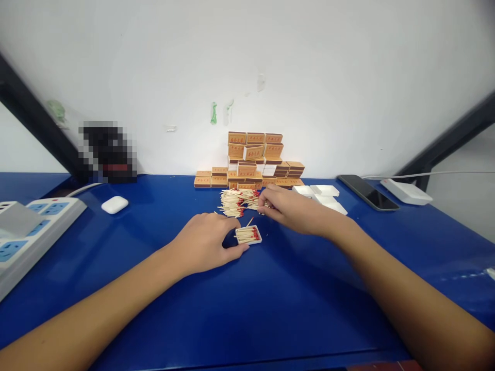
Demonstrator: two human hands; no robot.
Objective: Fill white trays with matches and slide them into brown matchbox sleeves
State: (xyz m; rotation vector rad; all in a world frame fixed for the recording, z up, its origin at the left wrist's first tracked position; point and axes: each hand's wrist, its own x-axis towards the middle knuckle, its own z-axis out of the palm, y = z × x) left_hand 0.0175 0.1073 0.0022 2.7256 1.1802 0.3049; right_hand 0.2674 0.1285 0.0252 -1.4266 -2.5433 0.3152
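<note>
My left hand [204, 242] grips a small white matchbox tray [260, 239] by its left end, thumb in front and fingers behind. Red-tipped matches [246, 235] lie in the tray, heads to the right. Just behind it is a single loose match [250, 221]. At the right side of a heap of matches [231, 202], my right hand [296, 210] has thumb and fingers pinched together on a match [251, 208] that points left. Its fingers hide part of the heap.
Stacked matchboxes [274, 150] stand against the wall behind the heap. White empty trays [325, 191], a phone [367, 192] and a white block [406, 191] are on the right. A white earphone case [115, 204] and a power strip [42, 226] are on the left.
</note>
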